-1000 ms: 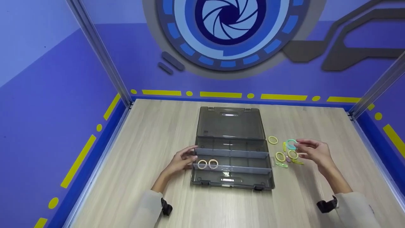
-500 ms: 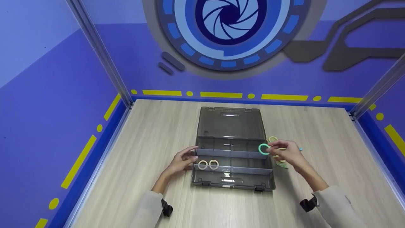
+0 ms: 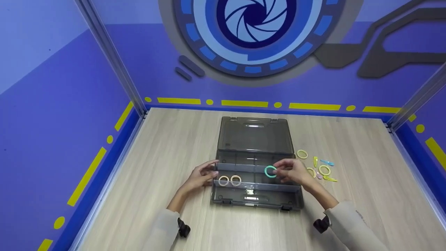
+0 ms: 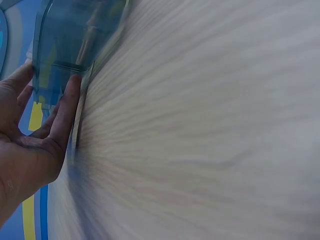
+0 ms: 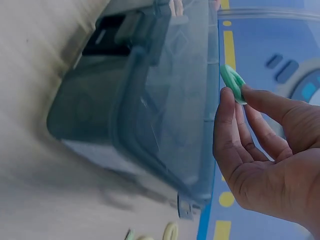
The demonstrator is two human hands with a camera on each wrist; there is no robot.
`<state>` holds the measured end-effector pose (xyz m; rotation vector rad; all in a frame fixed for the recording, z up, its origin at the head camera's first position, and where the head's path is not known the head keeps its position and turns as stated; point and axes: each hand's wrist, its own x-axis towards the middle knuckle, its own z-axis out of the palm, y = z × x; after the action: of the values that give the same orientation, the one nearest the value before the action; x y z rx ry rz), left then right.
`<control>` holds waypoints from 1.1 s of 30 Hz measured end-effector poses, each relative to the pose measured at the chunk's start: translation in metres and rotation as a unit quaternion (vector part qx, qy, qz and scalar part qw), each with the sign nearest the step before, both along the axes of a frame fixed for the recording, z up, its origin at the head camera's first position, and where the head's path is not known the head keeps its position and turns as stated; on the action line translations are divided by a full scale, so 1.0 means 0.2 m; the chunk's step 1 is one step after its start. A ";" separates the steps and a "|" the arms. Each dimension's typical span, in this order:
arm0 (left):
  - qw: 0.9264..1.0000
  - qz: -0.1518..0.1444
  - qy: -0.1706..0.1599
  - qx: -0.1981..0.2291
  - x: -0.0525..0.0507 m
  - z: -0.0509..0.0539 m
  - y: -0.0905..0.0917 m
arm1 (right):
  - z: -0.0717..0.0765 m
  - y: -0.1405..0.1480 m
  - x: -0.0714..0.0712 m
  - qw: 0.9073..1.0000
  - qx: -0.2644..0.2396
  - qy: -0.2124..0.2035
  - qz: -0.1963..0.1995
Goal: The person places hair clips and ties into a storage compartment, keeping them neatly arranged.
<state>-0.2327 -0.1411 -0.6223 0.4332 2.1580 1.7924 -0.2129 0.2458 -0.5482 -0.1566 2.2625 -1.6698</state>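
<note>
The right hand pinches a green ring between thumb and fingertips above the middle row of a grey see-through box. In the right wrist view the green ring stands upright at the tips of the right hand's fingers. Two pale orange rings, one at the far left and one beside it, lean in the middle row. The left hand touches the box's left side, fingers loosely bent; in the left wrist view the left hand's fingertips rest against the box wall.
Right of the box lie several yellow rings, yellow hair clips, a blue clip and a pink clip. The box's lid lies open toward the back wall.
The right hand has taken the green ring from the pile on the right and carried it left over the box. The left hand has stayed at the box's left side.
</note>
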 end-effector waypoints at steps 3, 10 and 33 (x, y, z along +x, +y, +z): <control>1.000 -0.004 -0.003 -0.002 0.00 0.01 -0.01 | -0.02 -0.04 -0.01 1.000 0.000 0.004 0.007; 1.000 0.004 -0.022 0.009 0.00 0.00 -0.02 | -0.05 -0.10 -0.02 0.999 0.011 0.022 0.024; 0.999 0.010 -0.029 0.016 0.00 0.00 0.01 | -0.13 -0.32 -0.03 0.992 0.075 0.090 0.043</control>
<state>-0.2336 -0.1390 -0.6227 0.3635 2.1036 1.8303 -0.2187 0.1816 -0.5736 -0.3777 2.4641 -1.4900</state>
